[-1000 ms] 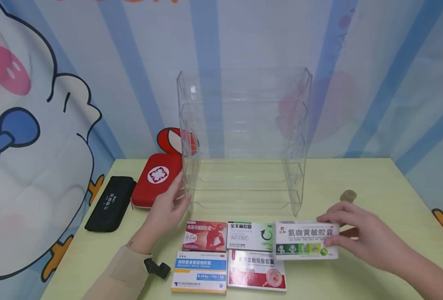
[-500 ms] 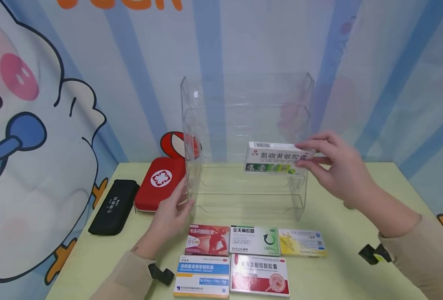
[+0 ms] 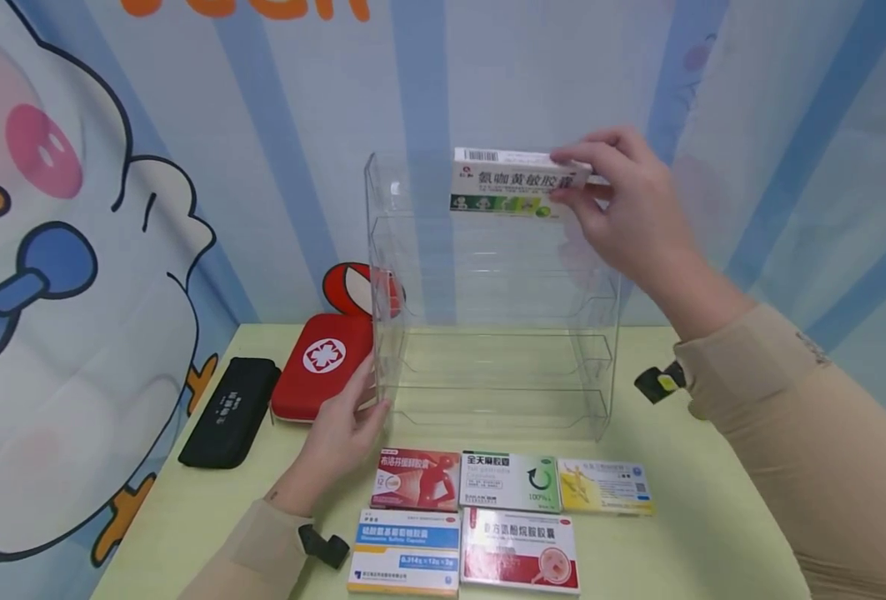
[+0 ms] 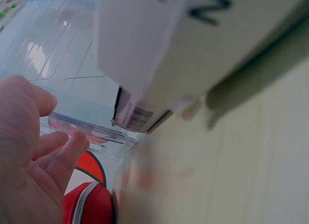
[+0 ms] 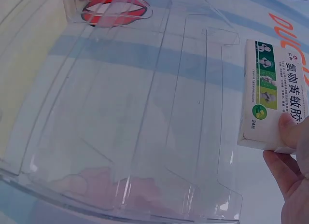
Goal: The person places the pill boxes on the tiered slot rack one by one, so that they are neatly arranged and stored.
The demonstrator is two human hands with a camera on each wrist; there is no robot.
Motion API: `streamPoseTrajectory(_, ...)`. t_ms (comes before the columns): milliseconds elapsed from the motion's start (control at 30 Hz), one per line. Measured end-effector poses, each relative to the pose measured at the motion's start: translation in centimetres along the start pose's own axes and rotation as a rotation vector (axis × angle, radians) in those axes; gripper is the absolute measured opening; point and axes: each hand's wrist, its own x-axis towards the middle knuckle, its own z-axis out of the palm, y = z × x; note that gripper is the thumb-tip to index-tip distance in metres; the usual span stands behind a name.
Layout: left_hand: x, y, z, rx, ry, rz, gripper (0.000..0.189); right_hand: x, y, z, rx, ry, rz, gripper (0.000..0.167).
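Observation:
My right hand (image 3: 630, 204) pinches one end of a white medicine box (image 3: 498, 183) with a green picture strip, between thumb and fingers. It is held up in front of the top tier of a clear acrylic tiered rack (image 3: 613, 367), whose far side it overlaps. In the right wrist view, the box (image 5: 270, 84) hangs beside the rack's top edge. My left hand (image 3: 341, 433) holds the rack's left side near its base, thumb toward the front edge. In the left wrist view, that hand (image 4: 34, 147) has thumb and fingers about the clear side panel.
Several medicine boxes lie before the rack: red (image 3: 416, 480), white-green (image 3: 510, 482), yellow-white (image 3: 605, 487), blue-white (image 3: 403, 552) and white-red (image 3: 520, 550). A red zip case (image 3: 322, 367) and black pouch (image 3: 228, 412) lie to the left. A cartoon-printed backdrop (image 3: 728, 125) stands behind the table.
My right hand has lifted the white medicine box from the front right of the table up and left to the rack's top, uncovering the yellow-white box. The left hand stays at the rack.

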Motion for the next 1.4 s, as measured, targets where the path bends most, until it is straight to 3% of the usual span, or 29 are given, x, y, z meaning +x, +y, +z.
streamPoseTrajectory(133,0.0,0.0,0.2,0.014,-0.007,0.002,0.09,1.9,-0.2,1.0,0.017,0.038,0.045,0.033)
streamPoseTrajectory(333,0.1,0.2,0.9,-0.001,-0.005,0.011,0.09,3.3,0.0,2.4,0.005,0.108,0.121,0.032)
streamPoseTrajectory(667,0.2,0.1,1.4,-0.001,0.016,0.015,0.091,4.0,0.8,4.5,-0.013,0.132,0.127,0.03)
streamPoseTrajectory(1167,0.3,0.4,1.5,0.011,0.021,0.021,0.091,3.9,0.8,7.1,-0.005,0.07,0.192,0.03)
streamPoseTrajectory(1400,0.3,0.5,1.5,0.013,0.017,0.018,0.091,3.8,0.7,8.1,-0.003,0.046,0.167,0.025)
